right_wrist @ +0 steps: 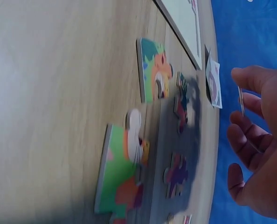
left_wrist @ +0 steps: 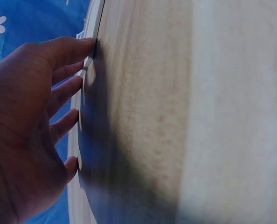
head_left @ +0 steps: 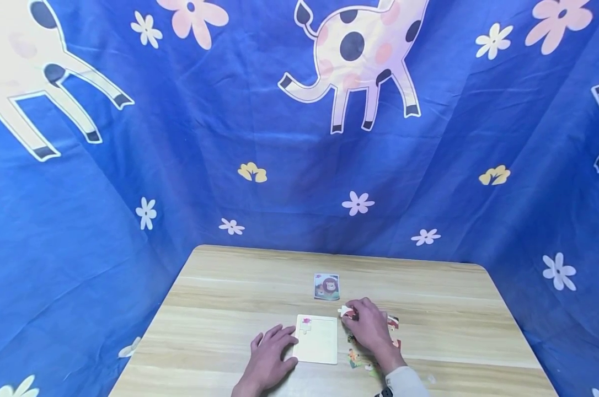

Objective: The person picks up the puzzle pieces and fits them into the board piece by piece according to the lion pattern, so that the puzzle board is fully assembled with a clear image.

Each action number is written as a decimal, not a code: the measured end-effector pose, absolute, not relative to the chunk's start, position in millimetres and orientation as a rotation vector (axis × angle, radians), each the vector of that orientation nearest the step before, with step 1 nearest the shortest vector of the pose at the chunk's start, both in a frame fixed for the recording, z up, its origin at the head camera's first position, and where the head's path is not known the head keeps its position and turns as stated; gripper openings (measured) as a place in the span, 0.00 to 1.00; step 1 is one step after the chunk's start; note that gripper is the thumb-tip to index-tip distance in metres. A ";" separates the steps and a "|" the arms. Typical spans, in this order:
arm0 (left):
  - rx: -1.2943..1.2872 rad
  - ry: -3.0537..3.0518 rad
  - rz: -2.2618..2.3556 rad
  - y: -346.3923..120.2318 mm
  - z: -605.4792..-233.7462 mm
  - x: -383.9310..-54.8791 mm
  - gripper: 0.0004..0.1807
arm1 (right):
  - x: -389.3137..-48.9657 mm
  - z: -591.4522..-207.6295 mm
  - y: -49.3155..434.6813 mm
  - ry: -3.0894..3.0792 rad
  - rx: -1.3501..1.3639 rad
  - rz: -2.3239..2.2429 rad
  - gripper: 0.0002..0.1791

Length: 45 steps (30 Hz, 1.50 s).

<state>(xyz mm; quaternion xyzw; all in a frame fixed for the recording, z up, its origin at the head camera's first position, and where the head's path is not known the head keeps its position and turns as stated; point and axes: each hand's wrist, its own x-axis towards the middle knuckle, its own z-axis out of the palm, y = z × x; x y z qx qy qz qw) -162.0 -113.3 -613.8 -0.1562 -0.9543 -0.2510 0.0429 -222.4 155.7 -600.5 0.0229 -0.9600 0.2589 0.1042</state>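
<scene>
My right hand [head_left: 371, 325] pinches a puzzle piece [head_left: 348, 312] just off the upper right corner of a square, cream puzzle board [head_left: 316, 350]. In the right wrist view that piece [right_wrist: 241, 100] appears edge-on between thumb and fingers. A pale piece with a pink patch [head_left: 306, 321] lies in the board's upper left corner. My left hand [head_left: 268, 359] rests on the table, its spread fingertips at the board's left edge. Loose pieces lie right of the board, partly hidden under my right hand; a green-and-orange one [right_wrist: 117, 170] and an orange-and-teal one [right_wrist: 152, 70] show clearly in the right wrist view.
A small picture card with a lion [head_left: 326, 286] lies beyond the board. More loose pieces [head_left: 394, 322] lie to the right of my right hand. The wood-grain table [head_left: 220, 309] backs onto a blue patterned curtain [head_left: 279, 209].
</scene>
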 end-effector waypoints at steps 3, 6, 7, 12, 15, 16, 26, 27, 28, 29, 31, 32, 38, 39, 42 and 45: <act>-0.481 -2.916 -0.764 -113.7 -614.3 -159.7 0.17 | -220.6 -601.4 150.3 -2.848 0.074 0.761 0.19; -0.482 -2.918 -0.765 -114.2 -614.6 -157.5 0.17 | -219.2 -601.9 145.2 -2.860 0.087 0.761 0.19; -0.482 -2.917 -0.769 -114.3 -614.4 -157.0 0.17 | -219.0 -602.0 143.6 -2.860 0.093 0.762 0.19; -0.466 -2.901 -0.763 -115.7 -613.8 -155.9 0.17 | -219.3 -605.0 134.8 -2.868 0.121 0.763 0.19; -0.466 -2.903 -0.762 -116.4 -612.3 -156.1 0.17 | -219.6 -607.5 129.8 -2.877 0.127 0.764 0.19; -0.469 -2.910 -0.766 -116.5 -611.8 -156.4 0.17 | -219.6 -608.0 128.3 -2.879 0.126 0.764 0.19; -0.472 -2.936 -0.764 -109.9 -607.6 -161.3 0.17 | -219.0 -607.9 120.0 -2.911 0.181 0.734 0.18; -0.473 -2.936 -0.761 -109.0 -607.6 -162.1 0.18 | -218.7 -607.9 119.6 -2.908 0.185 0.725 0.18; -0.473 -2.939 -0.750 -108.4 -607.6 -162.7 0.18 | -218.4 -607.7 119.0 -2.904 0.191 0.723 0.18; -0.472 -2.942 -0.740 -108.1 -607.9 -163.3 0.18 | -218.3 -607.7 118.3 -2.901 0.198 0.721 0.18; -0.467 -2.943 -0.731 -108.2 -608.2 -163.9 0.18 | -217.8 -607.6 116.3 -2.895 0.220 0.726 0.17; -0.466 -2.943 -0.725 -108.4 -608.4 -164.1 0.18 | -217.9 -607.7 115.2 -2.896 0.226 0.726 0.17; -0.474 -2.937 -0.729 -109.7 -610.6 -164.7 0.18 | -218.7 -610.9 108.7 -2.906 0.247 0.704 0.18; -0.474 -2.938 -0.729 -109.8 -610.9 -164.7 0.18 | -218.8 -611.7 107.6 -2.911 0.251 0.697 0.18; -0.474 -2.948 -0.741 -110.0 -611.3 -164.9 0.17 | -219.3 -613.3 104.7 -2.916 0.264 0.680 0.18; -0.472 -2.955 -0.751 -110.0 -611.8 -165.2 0.18 | -219.6 -614.2 102.2 -2.912 0.276 0.671 0.18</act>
